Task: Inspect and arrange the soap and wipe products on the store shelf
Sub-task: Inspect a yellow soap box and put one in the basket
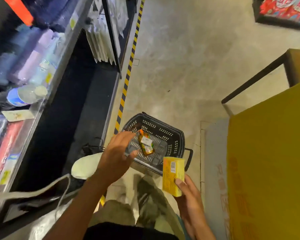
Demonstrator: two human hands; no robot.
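**Shop aisle, concrete floor: one box in hand, one packet in the basket**

Nearest the camera, a person's right hand (189,193) curls round the lower end of a yellow box (172,172), thumb pressed on its face, holding it upright just beside the basket. The left hand (116,153) hangs with fingers spread over a black basket (164,131) on the floor (189,58). It is close to an orange-and-green packet (145,144) that appears to lie on the basket's bottom; whether the fingertips touch it cannot be told.

The step looks like fetching stock from the basket for the shelf (59,66) at left, where purple bottles (33,58) stand in a blurred row. Done well, it would mean pinching the packet by its edges, turning the label up to check it, then setting it face-out among its kind.

A barcode shows on the box, but its print is too blurred to read. So are the packet's white labels, the yellow shelf tags and the orange characters on a big yellow carton (267,153) at right.
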